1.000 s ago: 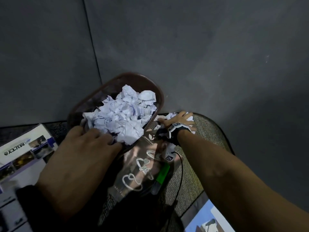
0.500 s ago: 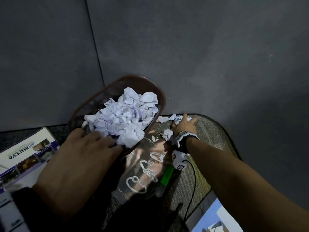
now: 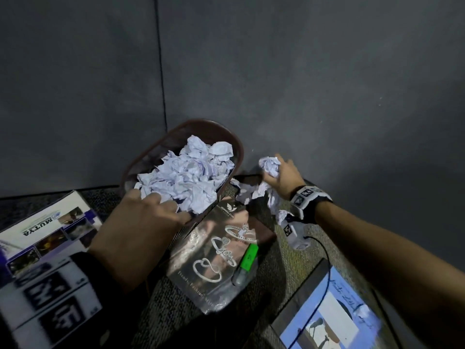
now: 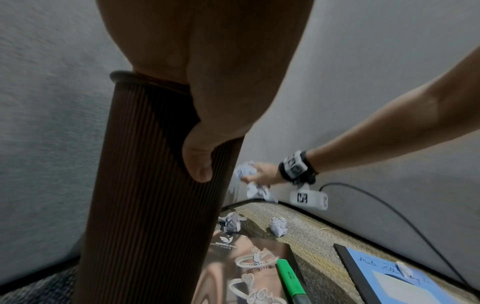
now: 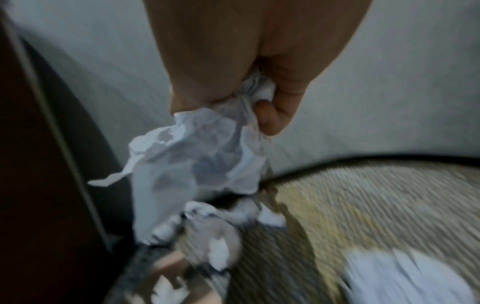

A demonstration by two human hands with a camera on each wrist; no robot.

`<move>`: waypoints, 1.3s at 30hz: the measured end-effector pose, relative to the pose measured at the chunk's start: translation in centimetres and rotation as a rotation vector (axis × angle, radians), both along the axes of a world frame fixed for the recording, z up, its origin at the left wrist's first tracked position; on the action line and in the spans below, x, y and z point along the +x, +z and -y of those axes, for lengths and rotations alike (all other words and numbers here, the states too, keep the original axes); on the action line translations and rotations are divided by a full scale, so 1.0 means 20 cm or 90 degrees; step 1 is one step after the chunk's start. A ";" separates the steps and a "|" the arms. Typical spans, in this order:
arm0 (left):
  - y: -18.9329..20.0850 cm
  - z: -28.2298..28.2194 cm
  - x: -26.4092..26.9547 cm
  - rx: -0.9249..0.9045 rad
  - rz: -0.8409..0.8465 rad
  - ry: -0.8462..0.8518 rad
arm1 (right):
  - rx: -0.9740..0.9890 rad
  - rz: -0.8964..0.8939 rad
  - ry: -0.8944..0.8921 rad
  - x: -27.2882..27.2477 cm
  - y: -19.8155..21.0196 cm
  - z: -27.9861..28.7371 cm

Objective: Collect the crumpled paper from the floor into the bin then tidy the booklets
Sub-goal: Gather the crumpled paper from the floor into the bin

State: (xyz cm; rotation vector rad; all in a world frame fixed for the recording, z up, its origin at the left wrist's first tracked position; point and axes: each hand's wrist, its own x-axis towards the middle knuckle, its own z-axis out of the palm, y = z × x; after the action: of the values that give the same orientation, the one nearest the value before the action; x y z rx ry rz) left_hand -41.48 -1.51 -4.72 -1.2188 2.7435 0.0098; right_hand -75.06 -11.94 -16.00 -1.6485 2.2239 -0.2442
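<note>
Two hands: both were at work over a dim carpeted corner between grey walls.
Left hand (image 3: 141,220): it held the brown ribbed bin (image 4: 145,185) at the rim, fingers hooked inside over the paper, thumb pressed on the outer wall.
Bin contents: white crumpled paper (image 3: 186,177) was heaped up to the rim.
Right hand (image 3: 283,176): raised just right of the bin, its fingers were clamped round a wad of crumpled paper (image 3: 270,166), with loose ends trailing below.
Paper left on the floor: two small balls (image 4: 278,226) lay on the carpet near the bin's base, one touching the jewellery booklet (image 3: 216,258).
Booklets: the jewellery one lay beside the bin with a green highlighter (image 3: 246,263) on it; a blue one (image 3: 332,316) lay nearer, to the right; a third (image 3: 42,230) to the left.
Step in hand: probably carrying a handful to the bin, still the collecting stage.
Next move: swing left over the rim, let go, press the heap down lest it spill, then fetch the last balls.
</note>
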 end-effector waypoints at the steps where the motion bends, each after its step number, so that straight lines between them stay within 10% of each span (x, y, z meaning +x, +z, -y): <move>1: 0.00 0.00 0.01 0.005 0.005 0.004 | -0.035 0.013 0.021 0.02 0.10 0.00; 8: 0.01 0.00 -0.02 0.080 0.119 0.035 | -0.115 0.081 0.255 0.55 0.82 -0.04; 14: 0.03 -0.04 0.02 0.060 0.107 0.018 | 0.181 -0.216 0.374 0.90 0.79 0.01; 23: -0.02 -0.07 0.05 0.060 0.077 -0.003 | 0.335 -0.281 0.532 1.08 0.54 0.09; 34: 0.07 0.07 0.19 0.049 0.061 0.017 | 0.305 0.103 0.227 0.99 0.77 0.13; 39: 0.09 0.08 0.21 0.038 0.082 0.019 | 0.082 -0.175 0.382 0.96 0.88 0.03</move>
State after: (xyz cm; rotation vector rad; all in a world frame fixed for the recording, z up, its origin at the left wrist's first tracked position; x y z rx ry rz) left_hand -37.25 -3.05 -2.99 -1.2012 2.5960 0.0146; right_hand -55.83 -12.59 1.55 -2.2792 1.7513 0.2905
